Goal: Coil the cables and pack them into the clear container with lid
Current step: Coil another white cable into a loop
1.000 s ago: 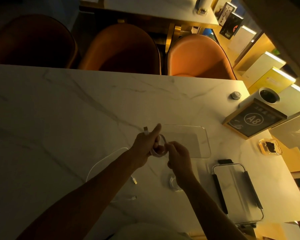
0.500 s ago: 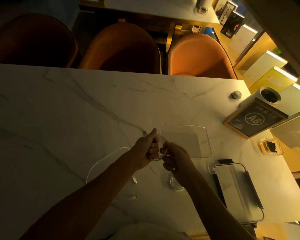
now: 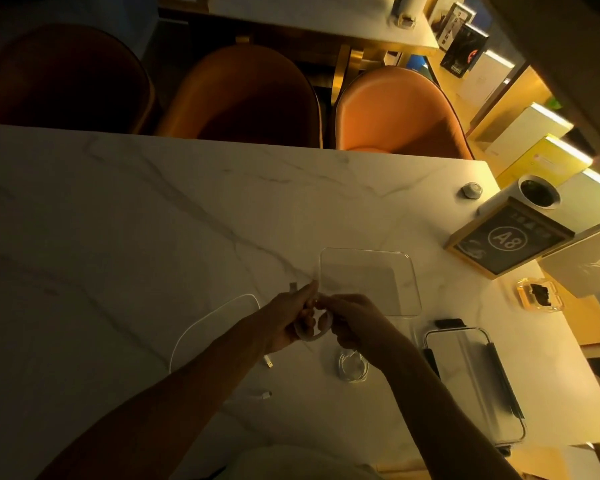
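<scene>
Hands, left hand (image 3: 288,318) and right hand (image 3: 355,323), pinch coiled white cable (image 3: 314,332) between them.

Small white coil (image 3: 310,325) mostly hidden between left hand (image 3: 291,315) and right hand (image 3: 355,322); exact grip unreadable in dim light. Loose white cable (image 3: 201,323) vanishing under left forearm. Lid (image 3: 478,386) cut by tabletop's (image 3: 153,220) near-right edge, latches blurred
</scene>
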